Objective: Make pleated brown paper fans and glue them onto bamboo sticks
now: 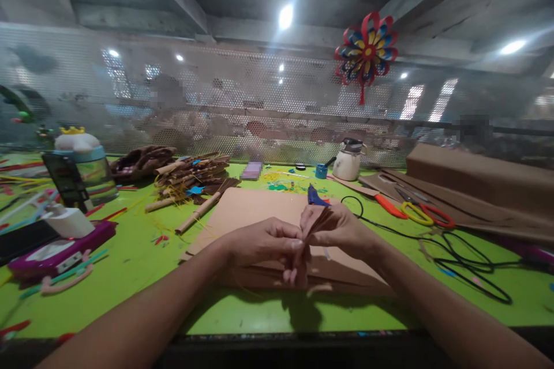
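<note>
Brown paper (321,221) tilts upward; left hand (273,237) and right hand (341,227) pinch it.

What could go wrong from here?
1. The brown paper piece, pinched by the fingers of the left hand and right hand, looks layered; its layers might slip if the grip loosens.
2. What looks like a blue glue gun sits just beyond the hands. If hot, which I can't tell, knuckles could brush it.
3. The black cable lies in loose loops near the right forearm and could snag.

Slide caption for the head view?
Left hand and right hand hold brown paper over brown sheets on a green table.
</note>
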Demonstrator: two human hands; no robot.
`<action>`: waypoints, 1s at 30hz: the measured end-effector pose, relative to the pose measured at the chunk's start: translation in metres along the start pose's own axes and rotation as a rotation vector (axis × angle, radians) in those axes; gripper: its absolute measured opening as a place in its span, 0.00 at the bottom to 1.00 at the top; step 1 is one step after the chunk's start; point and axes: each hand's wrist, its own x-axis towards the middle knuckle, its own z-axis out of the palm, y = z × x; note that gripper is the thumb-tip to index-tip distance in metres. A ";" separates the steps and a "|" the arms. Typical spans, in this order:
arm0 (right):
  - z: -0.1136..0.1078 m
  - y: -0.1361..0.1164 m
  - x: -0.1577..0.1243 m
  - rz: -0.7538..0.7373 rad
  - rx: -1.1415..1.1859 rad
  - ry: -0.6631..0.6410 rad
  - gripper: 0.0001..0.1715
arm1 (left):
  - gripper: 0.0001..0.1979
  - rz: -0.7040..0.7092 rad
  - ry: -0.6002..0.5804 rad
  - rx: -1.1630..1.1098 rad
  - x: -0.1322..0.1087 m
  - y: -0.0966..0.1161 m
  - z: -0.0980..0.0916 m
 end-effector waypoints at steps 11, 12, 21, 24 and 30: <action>-0.006 0.011 0.005 0.316 -0.476 -0.023 0.08 | 0.20 0.141 0.572 0.356 0.006 -0.001 -0.031; -0.006 0.015 0.007 0.316 -0.551 -0.017 0.08 | 0.20 0.137 0.579 0.429 0.007 -0.003 -0.030; 0.015 0.022 -0.003 0.225 -0.757 0.125 0.10 | 0.13 0.009 0.512 0.954 0.013 -0.025 -0.023; 0.017 0.019 -0.003 0.274 -0.808 0.103 0.09 | 0.12 -0.013 0.494 0.965 0.017 -0.029 -0.028; 0.011 0.026 0.002 0.242 -0.918 0.065 0.09 | 0.10 0.008 0.483 0.948 0.022 -0.037 -0.035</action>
